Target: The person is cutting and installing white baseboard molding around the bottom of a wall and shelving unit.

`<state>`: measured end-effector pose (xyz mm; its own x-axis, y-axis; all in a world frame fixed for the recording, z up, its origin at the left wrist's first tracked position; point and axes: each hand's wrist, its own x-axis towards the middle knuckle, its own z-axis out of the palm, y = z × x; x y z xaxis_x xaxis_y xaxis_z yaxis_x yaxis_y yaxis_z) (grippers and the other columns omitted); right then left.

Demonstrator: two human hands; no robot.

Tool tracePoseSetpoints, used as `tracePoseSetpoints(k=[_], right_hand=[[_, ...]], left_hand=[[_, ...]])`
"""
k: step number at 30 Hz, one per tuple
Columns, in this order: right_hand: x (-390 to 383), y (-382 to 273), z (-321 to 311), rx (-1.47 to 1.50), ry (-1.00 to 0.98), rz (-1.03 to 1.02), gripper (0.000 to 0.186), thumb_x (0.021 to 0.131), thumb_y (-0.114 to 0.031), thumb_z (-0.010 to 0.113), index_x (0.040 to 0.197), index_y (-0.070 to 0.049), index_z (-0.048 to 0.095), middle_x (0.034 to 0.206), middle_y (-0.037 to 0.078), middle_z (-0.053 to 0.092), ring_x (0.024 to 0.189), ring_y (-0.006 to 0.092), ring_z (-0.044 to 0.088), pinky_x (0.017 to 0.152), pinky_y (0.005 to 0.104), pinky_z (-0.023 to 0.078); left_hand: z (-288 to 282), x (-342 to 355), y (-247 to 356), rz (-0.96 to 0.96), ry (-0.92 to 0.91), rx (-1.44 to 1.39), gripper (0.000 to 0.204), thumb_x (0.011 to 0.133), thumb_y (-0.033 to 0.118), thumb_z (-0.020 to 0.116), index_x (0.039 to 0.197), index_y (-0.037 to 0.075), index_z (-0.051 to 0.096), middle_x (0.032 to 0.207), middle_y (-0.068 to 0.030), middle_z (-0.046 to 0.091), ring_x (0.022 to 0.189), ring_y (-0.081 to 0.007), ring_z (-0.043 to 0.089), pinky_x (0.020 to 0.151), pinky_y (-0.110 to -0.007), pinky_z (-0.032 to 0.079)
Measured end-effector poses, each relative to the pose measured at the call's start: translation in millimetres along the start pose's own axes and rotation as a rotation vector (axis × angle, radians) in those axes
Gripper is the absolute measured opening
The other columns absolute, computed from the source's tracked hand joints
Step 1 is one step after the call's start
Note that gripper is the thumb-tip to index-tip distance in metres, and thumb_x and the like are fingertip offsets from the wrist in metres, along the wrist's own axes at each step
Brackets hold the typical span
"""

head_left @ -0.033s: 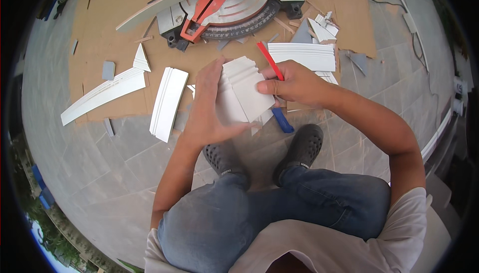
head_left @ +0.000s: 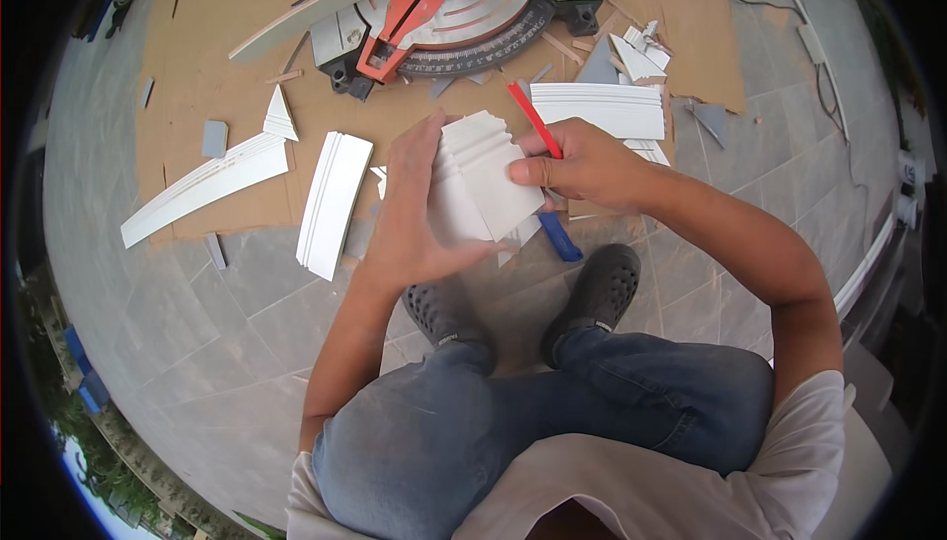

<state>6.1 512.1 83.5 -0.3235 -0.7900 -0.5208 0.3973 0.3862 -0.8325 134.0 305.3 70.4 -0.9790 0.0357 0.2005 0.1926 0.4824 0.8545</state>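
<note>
Trim [head_left: 493, 185] at centre, held up between both hands, above the tile. Left hand [head_left: 406, 200] curved round its 9 o'clock edge, thumb along the bottom pointing to 3; right hand [head_left: 584, 165] pinching the 3 o'clock edge, thumb on the face, red pencil [head_left: 536, 121] also in its grip, aimed at 11. Both elbows bent. Trim is white, smooth, ridged near the stepped top edge; faint line crosses the face, can't tell if one piece or two. Saw [head_left: 498, 12] at 12: metal turntable, red insert, well apart from the hands. Ridged white board [head_left: 597, 111] at 2, near right hand; another white piece [head_left: 333, 207] at 9. Blue handle [head_left: 560, 237] at 4, just beside shoe [head_left: 595, 288]. Brown cardboard [head_left: 227, 57] shows between trim and saw; widest bare stretch is grey tile [head_left: 232, 353] at 8.
</note>
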Motion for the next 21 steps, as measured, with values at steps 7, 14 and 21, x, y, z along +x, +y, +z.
tracePoseSetpoints(k=[7,14,21], right_hand=[[-2.5,3.7,0.3,-0.015,0.013,0.051,0.039,0.089,-0.04,0.068,0.096,-0.002,0.069,0.066,0.0,0.057,0.06,0.0076,0.052,0.051,0.0247,0.036],[-6.1,2.7,-1.6,-0.023,0.006,0.159,0.045,0.09,-0.039,0.07,0.111,0.001,0.065,0.087,0.0,0.063,0.071,0.0063,0.054,0.063,0.0212,0.045],[-9.3,-0.1,5.3,0.086,0.033,0.089,0.039,0.089,-0.033,0.069,0.105,0.002,0.07,0.082,0.004,0.066,0.069,0.0103,0.057,0.064,0.0272,0.046]], left_hand=[[1.5,-0.4,2.9,-0.012,-0.019,0.049,0.122,0.049,0.034,0.091,0.147,-0.001,0.028,0.138,-0.0217,0.043,0.126,-0.0395,0.042,0.106,-0.049,0.034],[1.7,-1.6,5.1,0.029,0.001,0.109,0.119,0.047,0.034,0.092,0.144,0.0,0.032,0.137,-0.0218,0.044,0.124,-0.0401,0.043,0.105,-0.049,0.034],[-0.7,3.0,10.3,0.074,0.007,0.149,0.116,0.044,0.034,0.092,0.14,0.0,0.037,0.132,-0.0225,0.048,0.12,-0.0405,0.046,0.102,-0.049,0.036]])
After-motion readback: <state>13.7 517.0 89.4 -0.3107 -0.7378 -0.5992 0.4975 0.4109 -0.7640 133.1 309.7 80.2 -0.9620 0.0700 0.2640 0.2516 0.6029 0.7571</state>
